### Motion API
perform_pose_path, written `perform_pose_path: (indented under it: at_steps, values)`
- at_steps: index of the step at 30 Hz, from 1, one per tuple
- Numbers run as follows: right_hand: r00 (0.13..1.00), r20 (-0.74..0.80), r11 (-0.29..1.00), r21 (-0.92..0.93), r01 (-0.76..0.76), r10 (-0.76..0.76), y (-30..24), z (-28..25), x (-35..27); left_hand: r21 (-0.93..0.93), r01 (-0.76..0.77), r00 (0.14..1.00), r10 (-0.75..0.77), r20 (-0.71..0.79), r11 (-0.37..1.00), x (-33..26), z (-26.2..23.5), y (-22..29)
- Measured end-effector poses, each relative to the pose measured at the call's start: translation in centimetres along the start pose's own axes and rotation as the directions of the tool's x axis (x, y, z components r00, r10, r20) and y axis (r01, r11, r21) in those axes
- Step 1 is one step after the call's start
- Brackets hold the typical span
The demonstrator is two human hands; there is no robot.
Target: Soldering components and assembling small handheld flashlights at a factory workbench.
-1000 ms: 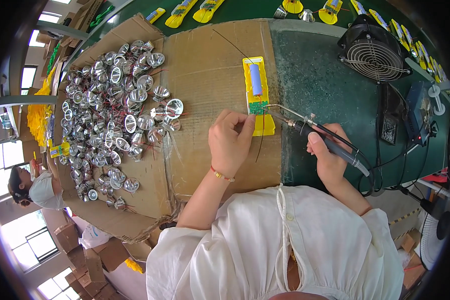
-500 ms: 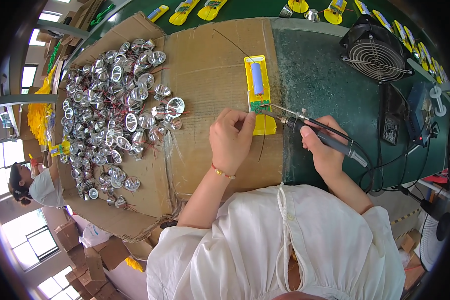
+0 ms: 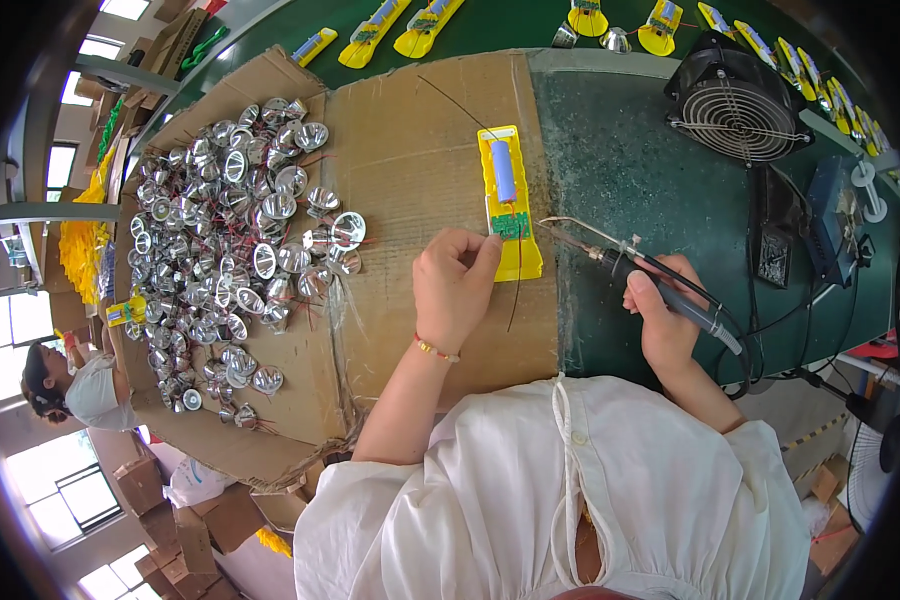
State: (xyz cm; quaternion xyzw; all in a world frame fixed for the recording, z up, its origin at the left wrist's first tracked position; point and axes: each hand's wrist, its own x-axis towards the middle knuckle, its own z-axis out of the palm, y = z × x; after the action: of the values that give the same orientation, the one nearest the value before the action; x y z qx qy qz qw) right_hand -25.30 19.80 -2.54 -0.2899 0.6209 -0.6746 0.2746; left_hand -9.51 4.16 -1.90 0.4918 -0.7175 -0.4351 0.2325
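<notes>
A yellow plastic housing (image 3: 503,160) with a blue battery cell and a small green circuit board lies on the cardboard sheet (image 3: 410,150). My left hand (image 3: 453,285) rests at the housing's near end, fingertips pressing beside the circuit board, with thin dark wires trailing from it. My right hand (image 3: 665,320) grips a black soldering iron (image 3: 660,285), whose metal tip points left and hovers just right of the housing.
A heap of silver reflector cups with red wires (image 3: 225,235) covers the cardboard's left part. A black fan (image 3: 735,100) stands far right on the green table (image 3: 620,150). More yellow housings (image 3: 410,20) line the far edge. Another person (image 3: 70,385) sits at lower left.
The soldering iron tip has drawn back to the right, away from the circuit board. My left hand stays on the housing's near end.
</notes>
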Motion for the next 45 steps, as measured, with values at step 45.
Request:
perform_pose_path:
  at_steps: [45]
  values:
    - [0.997, -0.067, 0.998, -0.046, -0.034, 0.031, 1.6, -1.9, 0.1, 0.742, 0.078, 0.811, 0.39, -0.435, 0.666, 10.1, -14.3, -1.8]
